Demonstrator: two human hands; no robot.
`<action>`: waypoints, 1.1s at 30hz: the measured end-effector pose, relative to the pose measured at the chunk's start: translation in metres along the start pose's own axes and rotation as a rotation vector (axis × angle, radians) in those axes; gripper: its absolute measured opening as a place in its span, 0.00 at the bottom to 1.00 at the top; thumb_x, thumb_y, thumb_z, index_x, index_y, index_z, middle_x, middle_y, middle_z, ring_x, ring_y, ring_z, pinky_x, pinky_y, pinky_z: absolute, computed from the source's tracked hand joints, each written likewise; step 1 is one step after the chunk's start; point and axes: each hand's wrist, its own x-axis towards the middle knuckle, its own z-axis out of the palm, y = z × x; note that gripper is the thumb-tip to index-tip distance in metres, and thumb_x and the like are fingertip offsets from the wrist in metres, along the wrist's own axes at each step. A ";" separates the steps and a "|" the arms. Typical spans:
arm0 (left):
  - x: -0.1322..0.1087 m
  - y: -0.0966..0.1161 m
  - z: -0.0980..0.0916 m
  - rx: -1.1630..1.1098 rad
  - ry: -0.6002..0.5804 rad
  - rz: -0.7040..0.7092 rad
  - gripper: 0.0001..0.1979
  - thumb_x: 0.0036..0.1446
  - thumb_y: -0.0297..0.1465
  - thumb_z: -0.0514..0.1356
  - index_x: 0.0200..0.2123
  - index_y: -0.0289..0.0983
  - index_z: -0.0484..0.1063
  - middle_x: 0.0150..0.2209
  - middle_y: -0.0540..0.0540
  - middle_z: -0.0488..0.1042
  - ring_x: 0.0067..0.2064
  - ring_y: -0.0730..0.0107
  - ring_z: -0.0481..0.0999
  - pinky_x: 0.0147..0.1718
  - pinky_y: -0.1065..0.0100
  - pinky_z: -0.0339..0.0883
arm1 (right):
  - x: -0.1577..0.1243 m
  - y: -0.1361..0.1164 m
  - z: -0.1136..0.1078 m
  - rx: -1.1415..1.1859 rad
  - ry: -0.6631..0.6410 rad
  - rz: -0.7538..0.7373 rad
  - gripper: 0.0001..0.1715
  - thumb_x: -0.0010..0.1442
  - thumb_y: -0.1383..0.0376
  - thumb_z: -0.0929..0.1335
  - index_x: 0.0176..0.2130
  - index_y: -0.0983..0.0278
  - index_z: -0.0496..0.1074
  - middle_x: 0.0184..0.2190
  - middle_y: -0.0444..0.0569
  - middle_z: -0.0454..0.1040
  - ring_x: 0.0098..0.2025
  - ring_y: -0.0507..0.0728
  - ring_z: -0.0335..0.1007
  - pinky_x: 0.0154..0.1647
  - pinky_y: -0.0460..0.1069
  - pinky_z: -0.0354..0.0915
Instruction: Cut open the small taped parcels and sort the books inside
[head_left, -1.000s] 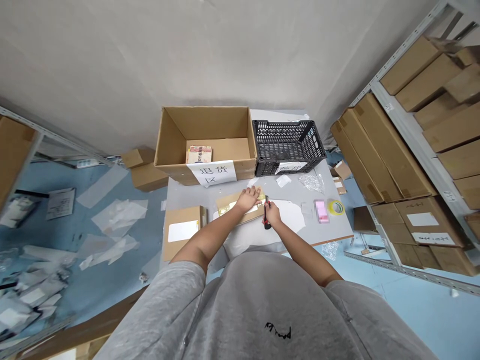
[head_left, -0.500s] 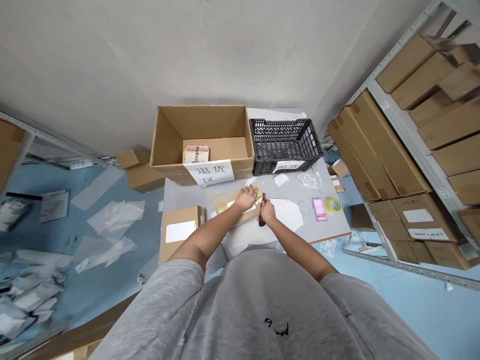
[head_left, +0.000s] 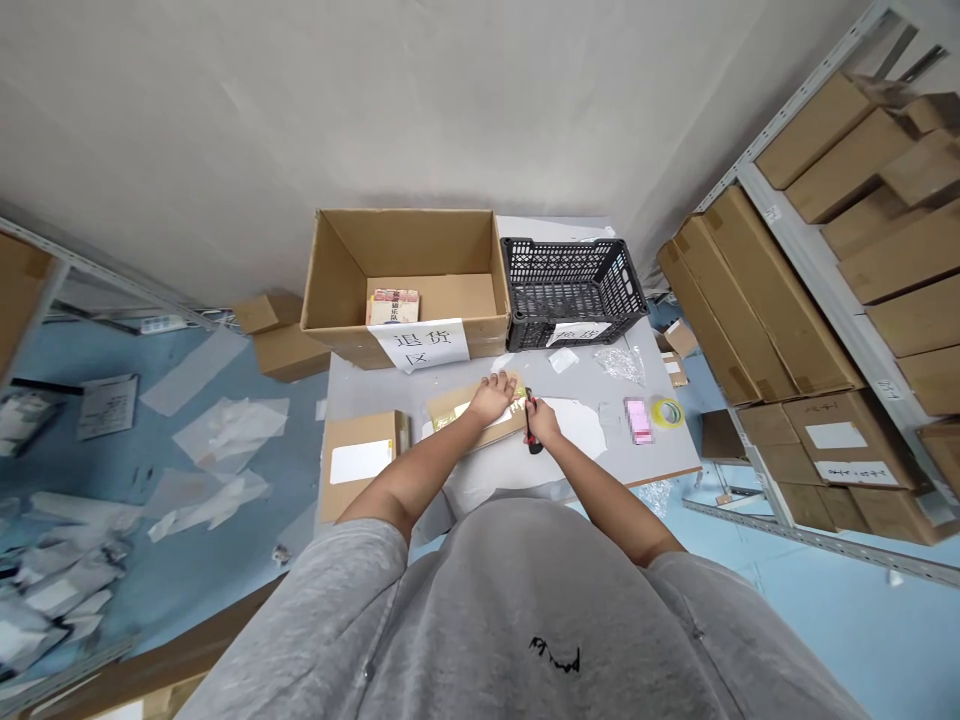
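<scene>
My left hand (head_left: 492, 397) lies flat on a small taped cardboard box (head_left: 448, 404), fingers stretched out over its top. At the right end of that box, my right hand (head_left: 542, 422) is closed around a red and black utility knife (head_left: 533, 432). The knife's tip is beside the box's right edge; whether the blade touches the cardboard I cannot tell. Under the box and my hands is a sheet of white paper (head_left: 581, 425). A larger closed cardboard box with a white label (head_left: 361, 461) stands at the table's left end.
Behind my hands stand a big open carton (head_left: 330, 345) holding a small printed box (head_left: 394, 306), and a black plastic crate (head_left: 577, 330). To the right lie yellow tape (head_left: 667, 412), a pink item (head_left: 639, 420) and bubble wrap (head_left: 621, 363). Shelves with cartons (head_left: 825, 440) flank the table.
My right hand has shifted slightly to the right with the utility knife. My left hand stays on the small box, which has hardly moved.
</scene>
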 end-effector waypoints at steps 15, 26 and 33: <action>-0.001 0.000 -0.006 0.120 -0.025 0.048 0.31 0.80 0.42 0.49 0.75 0.30 0.66 0.75 0.18 0.63 0.71 0.31 0.68 0.65 0.38 0.64 | 0.019 -0.019 -0.008 -0.672 0.086 -0.068 0.28 0.84 0.55 0.57 0.59 0.68 0.77 0.57 0.66 0.83 0.57 0.65 0.82 0.54 0.52 0.71; -0.016 -0.004 0.002 -0.008 0.160 0.062 0.33 0.76 0.49 0.57 0.74 0.36 0.67 0.68 0.26 0.71 0.66 0.41 0.73 0.66 0.49 0.66 | 0.023 -0.010 -0.055 -0.680 -0.175 -0.246 0.27 0.86 0.52 0.56 0.54 0.63 0.76 0.26 0.44 0.79 0.26 0.54 0.74 0.35 0.45 0.63; -0.020 -0.005 0.009 -0.045 0.185 0.044 0.39 0.74 0.53 0.58 0.76 0.33 0.64 0.65 0.25 0.72 0.64 0.41 0.73 0.65 0.50 0.66 | 0.011 0.012 -0.054 -0.704 -0.152 -0.249 0.26 0.86 0.53 0.54 0.56 0.61 0.75 0.25 0.43 0.78 0.31 0.56 0.78 0.38 0.45 0.63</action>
